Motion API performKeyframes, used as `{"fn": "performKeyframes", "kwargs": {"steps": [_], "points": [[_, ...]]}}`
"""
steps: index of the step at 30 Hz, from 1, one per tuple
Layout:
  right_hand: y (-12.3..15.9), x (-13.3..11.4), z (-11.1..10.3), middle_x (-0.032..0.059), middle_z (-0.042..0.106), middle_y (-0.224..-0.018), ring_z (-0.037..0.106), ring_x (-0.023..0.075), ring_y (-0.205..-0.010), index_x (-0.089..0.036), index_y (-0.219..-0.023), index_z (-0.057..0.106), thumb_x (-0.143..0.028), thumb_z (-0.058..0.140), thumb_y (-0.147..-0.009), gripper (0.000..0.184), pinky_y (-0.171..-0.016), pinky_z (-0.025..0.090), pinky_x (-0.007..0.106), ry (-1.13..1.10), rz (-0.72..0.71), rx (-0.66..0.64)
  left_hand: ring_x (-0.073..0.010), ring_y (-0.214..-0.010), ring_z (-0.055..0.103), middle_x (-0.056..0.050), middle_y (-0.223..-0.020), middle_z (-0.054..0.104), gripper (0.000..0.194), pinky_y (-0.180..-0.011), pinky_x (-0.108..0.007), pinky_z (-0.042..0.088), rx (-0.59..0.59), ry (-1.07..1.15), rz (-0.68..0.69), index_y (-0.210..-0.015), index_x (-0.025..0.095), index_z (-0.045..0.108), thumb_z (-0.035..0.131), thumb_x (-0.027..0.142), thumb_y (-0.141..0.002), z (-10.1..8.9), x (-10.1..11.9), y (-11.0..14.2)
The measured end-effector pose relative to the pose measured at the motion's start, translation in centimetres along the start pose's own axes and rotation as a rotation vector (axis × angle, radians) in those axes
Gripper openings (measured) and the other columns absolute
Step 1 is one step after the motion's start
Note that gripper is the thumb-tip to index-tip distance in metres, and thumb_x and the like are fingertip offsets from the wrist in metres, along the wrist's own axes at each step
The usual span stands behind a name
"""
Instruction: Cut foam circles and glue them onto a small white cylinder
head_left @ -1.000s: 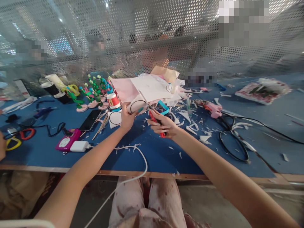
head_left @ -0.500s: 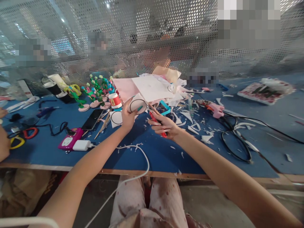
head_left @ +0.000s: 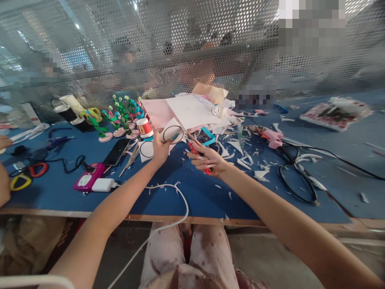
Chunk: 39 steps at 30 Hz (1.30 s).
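My left hand (head_left: 161, 146) is closed on a piece of white paper (head_left: 173, 132) with a black circle drawn on it, held up above the table. Beside it, my right hand (head_left: 207, 160) grips red-handled scissors (head_left: 193, 148), whose blades point toward the paper's right edge. Whether the blades touch the paper I cannot make out. Another white piece with a drawn circle (head_left: 146, 150) lies under and left of my left hand. Just behind that stands a red and white paper cup (head_left: 144, 127).
White and pink sheets (head_left: 192, 112) are piled at the back. Paper scraps (head_left: 261, 174) litter the right side, near a pink glue gun (head_left: 273, 138). Craft flowers (head_left: 120, 116), a phone (head_left: 116, 152) and a magenta power strip (head_left: 89, 176) sit leftward. Another person's arm (head_left: 4, 176) shows at far left.
The view has shifted very slightly. Both hands keep their hold, and the paper with the circle is tilted a little differently.
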State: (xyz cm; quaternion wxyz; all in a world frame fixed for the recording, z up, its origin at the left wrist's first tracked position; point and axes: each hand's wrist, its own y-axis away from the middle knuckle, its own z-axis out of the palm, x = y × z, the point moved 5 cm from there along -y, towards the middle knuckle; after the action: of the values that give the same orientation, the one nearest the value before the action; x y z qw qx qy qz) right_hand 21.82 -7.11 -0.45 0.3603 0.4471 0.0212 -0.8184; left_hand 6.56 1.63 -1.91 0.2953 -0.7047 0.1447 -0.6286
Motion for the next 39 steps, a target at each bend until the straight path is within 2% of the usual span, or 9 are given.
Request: {"fn": "performKeyframes", "kwargs": {"steps": [3, 9, 16, 24, 31, 35, 39], "points": [[-0.1, 0.0, -0.1, -0.0097, 0.026, -0.047, 0.005, 0.0041, -0.031, -0.022, -0.087, 0.047, -0.030, 0.014, -0.103, 0.039, -0.032, 0.005, 0.011, 0.006, -0.016, 0.004, -0.0162, -0.080, 0.054, 0.002, -0.083, 0.052, 0.036, -0.073, -0.028, 0.045, -0.015, 0.001, -0.008, -0.091, 0.020, 0.047, 0.072, 0.018, -0.064, 0.1, -0.1, 0.0], [0.0, 0.0, -0.1, -0.0099, 0.024, -0.046, 0.005, 0.0036, -0.030, -0.021, -0.087, 0.048, -0.030, 0.015, -0.103, 0.038, -0.030, 0.007, 0.012, 0.025, -0.003, 0.015, -0.0164, -0.083, 0.053, 0.002, -0.083, 0.049, 0.040, -0.076, -0.029, 0.045, -0.048, 0.010, -0.016, -0.090, 0.020, 0.045, 0.076, 0.024, -0.064, 0.1, -0.3, 0.0], [0.2, -0.3, -0.1, -0.0111, 0.026, -0.048, 0.007, 0.0035, -0.029, -0.029, -0.110, 0.048, -0.026, 0.017, -0.103, 0.032, -0.031, 0.006, 0.010, 0.048, -0.068, 0.037, -0.0146, -0.074, 0.053, 0.003, -0.080, 0.051, 0.038, -0.067, -0.027, 0.045, -0.132, 0.039, -0.034, -0.088, 0.020, 0.046, 0.075, 0.022, -0.063, 0.3, 0.0, -0.2], [0.1, -0.4, -0.4, -0.0113, 0.026, -0.049, 0.008, 0.0031, -0.030, -0.032, -0.119, 0.047, -0.030, 0.021, -0.103, 0.030, -0.030, 0.009, 0.009, 0.074, -0.076, 0.000, -0.0133, -0.071, 0.053, 0.003, -0.077, 0.052, 0.039, -0.060, -0.023, 0.045, -0.182, 0.072, -0.034, -0.085, 0.020, 0.046, 0.076, 0.028, -0.062, 0.5, 0.5, -0.1], [0.5, -0.6, -0.2, -0.0119, 0.030, -0.047, 0.012, 0.0034, -0.028, -0.038, -0.138, 0.036, -0.026, 0.022, -0.103, 0.039, -0.030, 0.012, 0.009, 0.092, -0.109, 0.036, -0.0131, -0.065, 0.053, 0.004, -0.073, 0.051, 0.040, -0.056, -0.024, 0.045, -0.252, 0.082, -0.044, -0.085, 0.021, 0.045, 0.076, 0.032, -0.063, 0.8, 0.8, 0.0], [0.6, -0.6, 0.0, -0.0122, 0.031, -0.047, 0.014, 0.0031, -0.028, -0.038, -0.142, 0.031, -0.026, 0.025, -0.103, 0.042, -0.029, 0.013, 0.008, 0.092, -0.114, 0.038, -0.0117, -0.058, 0.049, 0.005, -0.069, 0.047, 0.039, -0.051, -0.023, 0.043, -0.278, 0.092, -0.076, -0.084, 0.021, 0.045, 0.076, 0.027, -0.061, 0.9, 0.6, 0.0], [0.7, -0.6, 0.1, -0.0124, 0.031, -0.045, 0.015, 0.0035, -0.026, -0.039, -0.145, 0.026, -0.023, 0.020, -0.103, 0.045, -0.028, 0.013, 0.008, 0.087, -0.109, 0.059, -0.0129, -0.060, 0.049, 0.004, -0.069, 0.046, 0.040, -0.055, -0.026, 0.045, -0.293, 0.091, -0.079, -0.084, 0.022, 0.045, 0.077, 0.027, -0.061, 0.9, 0.5, 0.0]]}}
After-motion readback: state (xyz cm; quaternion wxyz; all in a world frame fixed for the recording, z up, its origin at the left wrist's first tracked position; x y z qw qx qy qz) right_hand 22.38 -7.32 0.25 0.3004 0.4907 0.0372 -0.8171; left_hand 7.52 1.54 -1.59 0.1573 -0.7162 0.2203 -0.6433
